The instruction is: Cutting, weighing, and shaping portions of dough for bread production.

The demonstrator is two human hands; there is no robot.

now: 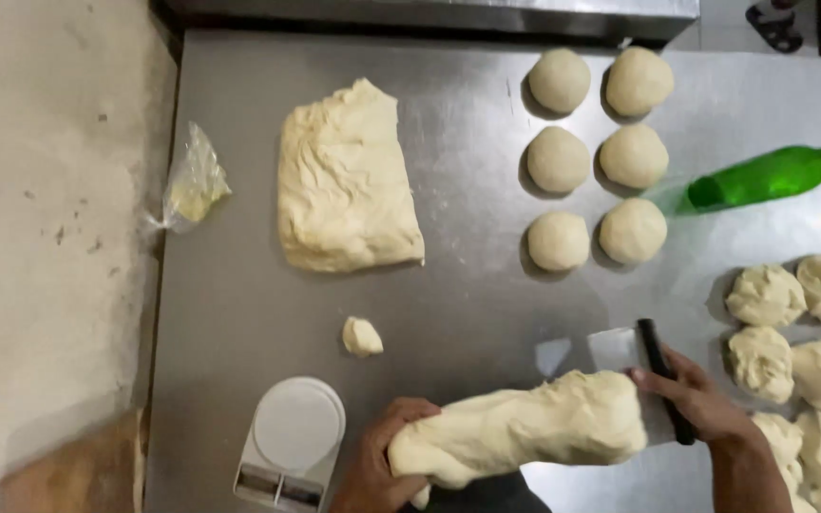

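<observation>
left hand: mostly tucked under the long pale dough log, fingers out of sight
steel scraper blade with black handle: lower half buried behind that dough
green plastic bottle: neck runs off the right edge
rough dough lumps: pile clipped at the right, can't count them

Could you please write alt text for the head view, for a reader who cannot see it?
Left hand holds a long dough log over a steel table; right hand grips a scraper. Six round balls sit beyond.
</observation>
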